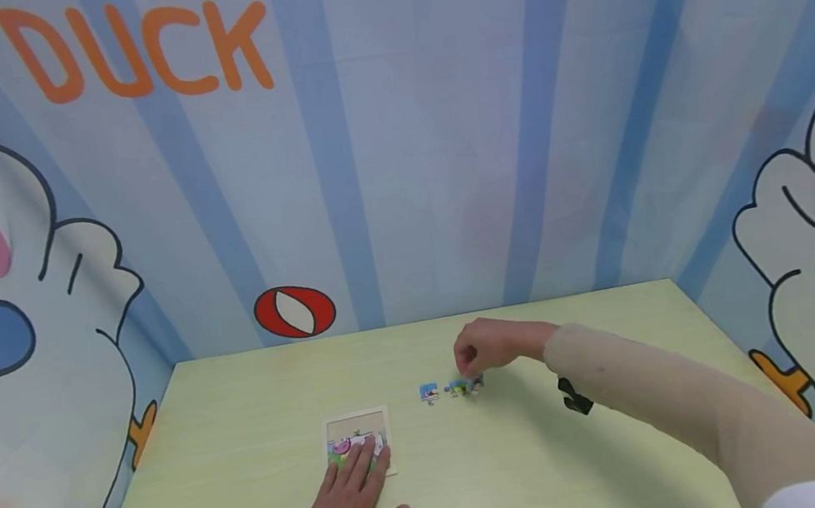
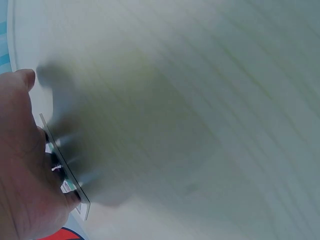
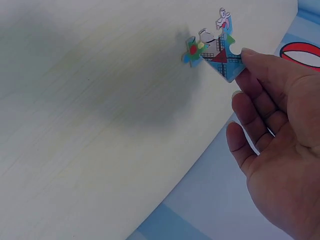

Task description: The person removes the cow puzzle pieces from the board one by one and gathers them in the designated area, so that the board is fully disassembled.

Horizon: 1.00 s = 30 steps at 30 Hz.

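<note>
On the pale table (image 1: 244,407), striped wall (image 1: 427,159) behind, right hand (image 1: 489,343) pinches puzzle piece (image 3: 220,62). I see left hand (image 1: 349,504) straight-fingered on puzzle tray (image 1: 356,424).

Windmill puzzle piece (image 3: 223,63) pinched at edge, loose pieces (image 1: 429,391) nearby, framed puzzle (image 1: 347,425) partly filled
</note>
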Motion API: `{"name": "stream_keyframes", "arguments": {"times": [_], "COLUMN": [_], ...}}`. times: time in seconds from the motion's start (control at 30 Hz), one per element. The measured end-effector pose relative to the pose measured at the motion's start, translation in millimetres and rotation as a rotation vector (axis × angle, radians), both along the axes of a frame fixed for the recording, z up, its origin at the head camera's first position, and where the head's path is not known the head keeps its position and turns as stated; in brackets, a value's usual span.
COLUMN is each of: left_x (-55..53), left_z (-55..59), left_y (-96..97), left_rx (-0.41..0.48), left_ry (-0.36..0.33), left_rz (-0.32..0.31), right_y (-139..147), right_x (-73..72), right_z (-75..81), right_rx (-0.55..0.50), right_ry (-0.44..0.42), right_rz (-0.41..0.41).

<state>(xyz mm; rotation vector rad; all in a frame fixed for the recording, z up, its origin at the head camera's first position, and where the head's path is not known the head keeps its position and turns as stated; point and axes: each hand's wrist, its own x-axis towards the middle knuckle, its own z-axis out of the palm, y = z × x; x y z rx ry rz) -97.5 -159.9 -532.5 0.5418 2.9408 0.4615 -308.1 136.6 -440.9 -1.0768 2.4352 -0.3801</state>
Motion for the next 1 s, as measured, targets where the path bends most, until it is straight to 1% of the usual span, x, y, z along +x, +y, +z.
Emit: {"name": "stream_keyframes", "arguments": {"times": [0.17, 0.23, 0.33, 0.53, 0.63, 0.7, 0.8, 0.9, 1.0], "left_x": [-0.5, -0.4, 0.4, 1.9, 1.5, 1.2, 1.6, 2.1, 2.1], "left_z": [0.9, 0.4, -1.7, -4.2, -7.4, -8.7, -7.6, -4.5, -3.5], "left_y": [0.6, 0.5, -0.3, -2.2, -3.0, -3.0, -3.0, -2.4, -2.2], "left_rx": [0.004, 0.008, 0.020, 0.050, 0.041, 0.035, 0.037, 0.041, 0.039], "left_ry": [-0.023, -0.019, 0.003, 0.037, 0.070, 0.080, 0.072, 0.047, 0.037], "left_rz": [0.013, 0.012, 0.009, 0.000, 0.001, 0.000, -0.003, -0.001, -0.001], "right_y": [3.8, 5.7, 8.6, 13.2, 14.2, 14.3, 14.3, 14.8, 15.7], "right_x": [1.7, 2.2, 1.8, -3.0, -6.4, -8.3, -9.7, -9.3, -8.0], "right_z": [0.1, -1.1, -4.1, -13.1, -19.6, -23.8, -28.3, -30.9, -33.3], "right_rx": [0.020, 0.030, 0.049, 0.060, 0.058, 0.059, 0.054, 0.045, 0.034], "right_ry": [-0.002, -0.010, -0.014, 0.006, 0.010, 0.018, 0.031, 0.022, 0.010], "right_rz": [-0.003, -0.015, -0.041, -0.058, -0.076, -0.087, -0.095, -0.115, -0.132]}}
